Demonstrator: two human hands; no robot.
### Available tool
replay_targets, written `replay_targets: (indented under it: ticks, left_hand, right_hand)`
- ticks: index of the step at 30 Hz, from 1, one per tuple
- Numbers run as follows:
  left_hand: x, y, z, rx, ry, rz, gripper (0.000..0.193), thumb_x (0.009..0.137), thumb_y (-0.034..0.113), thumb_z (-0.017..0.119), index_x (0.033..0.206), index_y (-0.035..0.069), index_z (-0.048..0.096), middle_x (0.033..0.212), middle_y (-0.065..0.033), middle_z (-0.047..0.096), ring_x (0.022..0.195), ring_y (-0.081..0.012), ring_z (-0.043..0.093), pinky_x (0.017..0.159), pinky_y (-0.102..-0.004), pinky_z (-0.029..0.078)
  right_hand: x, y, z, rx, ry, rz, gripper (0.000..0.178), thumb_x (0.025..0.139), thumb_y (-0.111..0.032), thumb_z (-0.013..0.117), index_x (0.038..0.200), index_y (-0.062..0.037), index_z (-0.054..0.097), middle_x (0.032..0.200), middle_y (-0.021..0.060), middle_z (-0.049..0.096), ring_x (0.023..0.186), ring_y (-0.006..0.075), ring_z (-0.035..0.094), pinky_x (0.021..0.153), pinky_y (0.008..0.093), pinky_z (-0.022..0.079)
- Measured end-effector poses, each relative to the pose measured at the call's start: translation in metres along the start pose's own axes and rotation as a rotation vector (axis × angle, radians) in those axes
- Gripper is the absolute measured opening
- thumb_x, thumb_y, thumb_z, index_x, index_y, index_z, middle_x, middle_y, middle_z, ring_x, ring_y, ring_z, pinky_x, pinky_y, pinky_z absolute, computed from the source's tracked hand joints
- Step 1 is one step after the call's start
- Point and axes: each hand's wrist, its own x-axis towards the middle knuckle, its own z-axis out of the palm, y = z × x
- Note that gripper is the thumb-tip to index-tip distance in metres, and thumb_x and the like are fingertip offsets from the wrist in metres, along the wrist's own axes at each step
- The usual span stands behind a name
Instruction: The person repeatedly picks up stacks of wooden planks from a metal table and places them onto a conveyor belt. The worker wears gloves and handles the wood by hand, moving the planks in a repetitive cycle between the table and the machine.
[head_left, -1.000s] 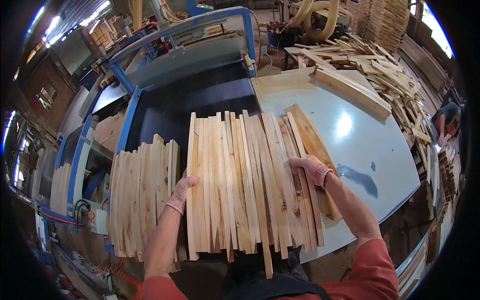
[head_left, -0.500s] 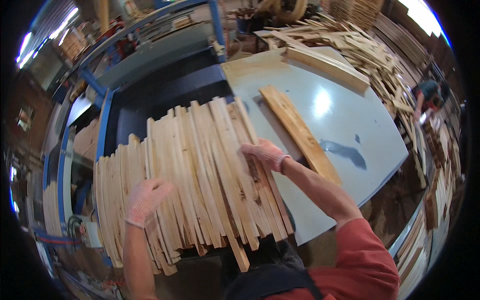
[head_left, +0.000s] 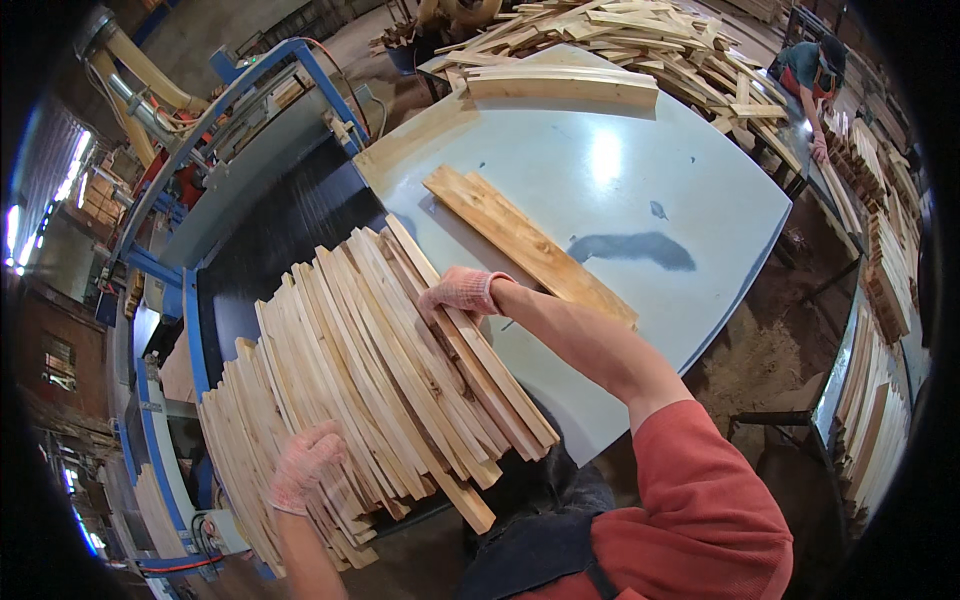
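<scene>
A row of pale wooden strips [head_left: 330, 360] lies side by side across the dark conveyor belt, their near ends uneven. My right hand [head_left: 462, 292], in a pinkish knit glove, is closed over the wooden strip [head_left: 490, 358] at the row's right edge; its fingertips are partly hidden. Over the lower left part of the row is my left hand [head_left: 308, 466], in a similar glove. Its fingers are loosely bent, slightly blurred and not wrapped around anything; whether it touches the strips I cannot tell.
A blue-framed machine [head_left: 190, 290] borders the dark belt [head_left: 290, 210]. On the pale tabletop [head_left: 690, 210] to the right lie brown boards [head_left: 530, 240] and a pale stack of strips [head_left: 560, 88]. Beyond is a heap of loose wood [head_left: 640, 40]; a co-worker [head_left: 805, 75] bends at far right.
The view has turned, so the table and row sit differently in it. My right hand stays on the row's right edge, where the outer strip now stands raised. My left hand remains over the left part.
</scene>
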Motion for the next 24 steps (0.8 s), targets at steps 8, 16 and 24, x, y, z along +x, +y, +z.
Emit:
replay_targets:
  ticks: [8, 16, 24]
  left_hand:
    - [-0.045, -0.07, -0.063, -0.218, 0.264, 0.065, 0.039, 0.107, 0.024, 0.068, 0.135, -0.002, 0.071, 0.107, -0.0084, 0.074, 0.093, -0.0167, 0.071, 0.082, -0.0292, 0.06]
    - [-0.105, -0.159, -0.147, 0.391, 0.842, -0.02, 0.055, 0.098, 0.031, 0.075, 0.142, 0.0, 0.065, 0.133, -0.0162, 0.069, 0.128, -0.0313, 0.063, 0.114, -0.0431, 0.048]
    - [-0.188, -0.24, -0.234, 0.8, 1.419, -0.532, 0.097, 0.092, 0.042, 0.077, 0.167, 0.002, 0.032, 0.172, -0.0217, 0.038, 0.158, -0.0407, 0.036, 0.128, -0.0514, 0.033]
  right_hand:
    - [-0.022, 0.0, -0.048, -0.136, 0.215, -0.086, 0.03, 0.084, -0.034, 0.082, 0.083, -0.0054, 0.074, 0.079, 0.0086, 0.07, 0.068, 0.0188, 0.067, 0.059, 0.0395, 0.056]
    - [-0.049, -0.011, -0.026, -0.905, 0.516, -0.049, 0.05, 0.094, -0.043, 0.06, 0.104, 0.0017, 0.081, 0.11, 0.0287, 0.078, 0.107, 0.0437, 0.076, 0.095, 0.0519, 0.059]
    - [-0.047, 0.028, 0.0, -1.116, 0.733, -0.182, 0.081, 0.088, -0.021, 0.074, 0.159, -0.0055, 0.04, 0.13, 0.0278, 0.072, 0.118, 0.0463, 0.07, 0.1, 0.0537, 0.056]
